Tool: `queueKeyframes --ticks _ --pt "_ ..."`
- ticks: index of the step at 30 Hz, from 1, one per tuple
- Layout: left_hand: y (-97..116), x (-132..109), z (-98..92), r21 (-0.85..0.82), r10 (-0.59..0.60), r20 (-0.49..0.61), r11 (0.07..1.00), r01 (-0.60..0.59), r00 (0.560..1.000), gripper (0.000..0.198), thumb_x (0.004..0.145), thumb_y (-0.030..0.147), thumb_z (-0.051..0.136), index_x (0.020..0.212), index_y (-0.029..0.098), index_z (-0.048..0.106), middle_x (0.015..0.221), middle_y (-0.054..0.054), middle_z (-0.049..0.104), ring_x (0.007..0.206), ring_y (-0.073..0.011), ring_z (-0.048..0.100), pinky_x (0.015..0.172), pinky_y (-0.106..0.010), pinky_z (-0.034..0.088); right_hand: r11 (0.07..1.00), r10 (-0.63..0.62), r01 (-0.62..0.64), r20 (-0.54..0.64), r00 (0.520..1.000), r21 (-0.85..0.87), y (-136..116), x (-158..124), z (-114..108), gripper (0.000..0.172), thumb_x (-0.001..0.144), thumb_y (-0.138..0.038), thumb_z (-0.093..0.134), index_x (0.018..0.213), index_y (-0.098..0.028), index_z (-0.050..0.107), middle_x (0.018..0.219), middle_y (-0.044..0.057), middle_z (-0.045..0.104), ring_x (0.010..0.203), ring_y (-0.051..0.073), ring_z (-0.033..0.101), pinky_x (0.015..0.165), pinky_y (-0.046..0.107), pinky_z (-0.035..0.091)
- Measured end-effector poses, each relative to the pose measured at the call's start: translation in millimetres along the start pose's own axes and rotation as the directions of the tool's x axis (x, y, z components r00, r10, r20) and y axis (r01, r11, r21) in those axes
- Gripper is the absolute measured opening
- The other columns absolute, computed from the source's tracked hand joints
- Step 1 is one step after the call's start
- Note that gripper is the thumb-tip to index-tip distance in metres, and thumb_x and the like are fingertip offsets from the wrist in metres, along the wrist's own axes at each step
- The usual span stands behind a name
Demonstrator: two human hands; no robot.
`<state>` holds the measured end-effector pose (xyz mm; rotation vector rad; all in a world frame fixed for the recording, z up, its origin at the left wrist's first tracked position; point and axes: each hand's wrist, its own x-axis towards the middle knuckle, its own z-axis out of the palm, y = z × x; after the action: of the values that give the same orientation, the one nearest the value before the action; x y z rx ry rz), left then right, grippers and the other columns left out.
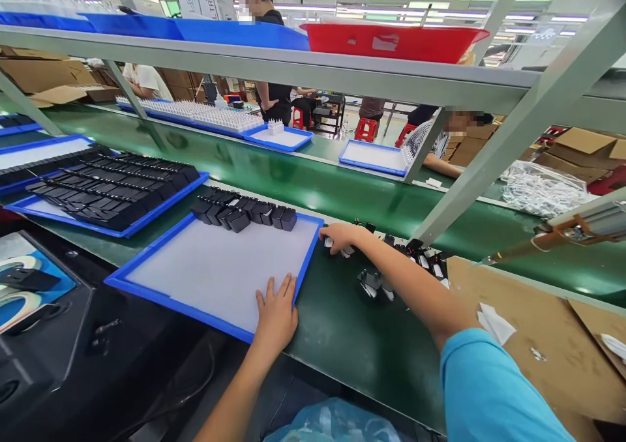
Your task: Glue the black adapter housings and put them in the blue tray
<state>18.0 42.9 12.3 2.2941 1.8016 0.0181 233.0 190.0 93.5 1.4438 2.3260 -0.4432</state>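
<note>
My left hand [276,311] lies flat with fingers stretched out on the near right corner of a blue-rimmed tray [147,292] with a white floor. A short row of black charger blocks [244,212] stands along the tray's far edge. My right hand [338,236] reaches out past the tray's far right corner, fingers curled down onto a small piece I cannot make out. Loose black and white charger parts [405,266] lie scattered on the green belt just right of that hand.
A second blue tray [29,207] full of black blocks sits to the left. Brown cardboard [528,338] covers the bench at right. A grey shelf frame [493,148] crosses overhead with blue and red bins [391,41]. Other people work across the belt.
</note>
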Motion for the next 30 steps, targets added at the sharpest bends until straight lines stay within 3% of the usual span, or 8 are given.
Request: queueKeyframes --ticks 11,17,20,22,24,27,28,30 --pt "18 -5 -0.3 -0.078 0.064 0.001 0.995 -0.064 0.998 0.070 0.081 0.003 0.040 0.149 0.019 0.033 0.155 -0.008 0.033 0.145 -0.0323 0.025 0.111 -0.069 0.021 0.999 0.015 -0.004 -0.242 0.970 0.045 -24 -72 25 0.054 0.077 -0.037 0.067 0.130 -0.030 0.055 0.134 0.012 0.054 0.109 0.029 0.064 0.082 0.037 0.054" --pt "33 -7 2.3 -0.081 0.117 0.021 0.990 -0.115 0.993 0.072 0.080 0.003 0.043 0.149 0.021 0.034 0.154 -0.008 0.035 0.145 -0.0306 0.025 0.112 -0.067 0.020 0.973 0.057 0.077 -0.554 0.830 0.216 3 -138 47 0.040 0.089 -0.040 0.050 0.127 -0.030 0.056 0.134 0.005 0.058 0.111 0.021 0.063 0.089 0.033 0.052" --pt "30 -7 7.4 -0.085 0.155 0.004 0.984 -0.154 0.988 0.068 0.082 0.005 0.042 0.148 0.021 0.035 0.153 -0.008 0.037 0.145 -0.0298 0.026 0.113 -0.066 0.019 0.946 0.224 0.032 -0.725 0.652 0.321 26 -185 72 0.030 0.090 -0.039 0.048 0.114 -0.027 0.062 0.121 0.004 0.065 0.108 0.019 0.064 0.091 0.034 0.052" --pt "26 -8 10.7 -0.108 0.169 -0.018 0.980 -0.169 0.986 0.060 0.087 0.012 0.042 0.146 0.021 0.038 0.151 -0.008 0.041 0.144 -0.0306 0.028 0.113 -0.067 0.019 0.915 0.366 -0.019 -0.807 0.463 0.404 45 -218 93 0.027 0.091 -0.039 0.046 0.109 -0.025 0.060 0.108 0.005 0.067 0.098 0.019 0.065 0.088 0.036 0.054" --pt "24 -9 11.9 -0.161 0.170 -0.069 0.971 -0.179 0.983 0.052 0.091 0.022 0.043 0.143 0.022 0.042 0.148 -0.009 0.045 0.141 -0.0312 0.033 0.113 -0.064 0.021 0.871 0.489 -0.071 -0.842 0.227 0.486 67 -249 115 0.029 0.093 -0.037 0.041 0.114 -0.022 0.054 0.107 0.009 0.063 0.097 0.020 0.064 0.088 0.042 0.053" --pt "38 -13 10.2 -0.288 0.155 -0.254 0.930 -0.228 0.955 0.052 0.091 0.037 0.049 0.140 0.022 0.044 0.144 -0.011 0.049 0.134 -0.0292 0.042 0.113 -0.051 0.032 0.762 0.635 0.060 -0.725 -0.266 0.645 105 -282 143 0.033 0.083 -0.037 0.057 0.113 -0.024 0.052 0.112 0.007 0.058 0.104 0.022 0.060 0.087 0.043 0.053" --pt "47 -14 9.9 -0.337 0.144 -0.314 0.907 -0.252 0.938 0.054 0.090 0.040 0.051 0.140 0.022 0.042 0.140 -0.011 0.050 0.131 -0.0278 0.046 0.111 -0.046 0.037 0.731 0.669 0.132 -0.667 -0.326 0.669 119 -288 151 0.043 0.078 -0.036 0.063 0.117 -0.026 0.049 0.119 0.008 0.054 0.112 0.023 0.057 0.090 0.043 0.053" --pt "70 -14 12.1 -0.424 0.124 -0.367 0.860 -0.284 0.922 0.062 0.088 0.044 0.056 0.142 0.021 0.037 0.131 -0.012 0.054 0.122 -0.0258 0.053 0.103 -0.041 0.045 0.686 0.721 0.187 -0.622 -0.307 0.703 146 -293 162 0.065 0.072 -0.037 0.068 0.128 -0.029 0.037 0.132 0.011 0.046 0.121 0.024 0.052 0.092 0.045 0.051"
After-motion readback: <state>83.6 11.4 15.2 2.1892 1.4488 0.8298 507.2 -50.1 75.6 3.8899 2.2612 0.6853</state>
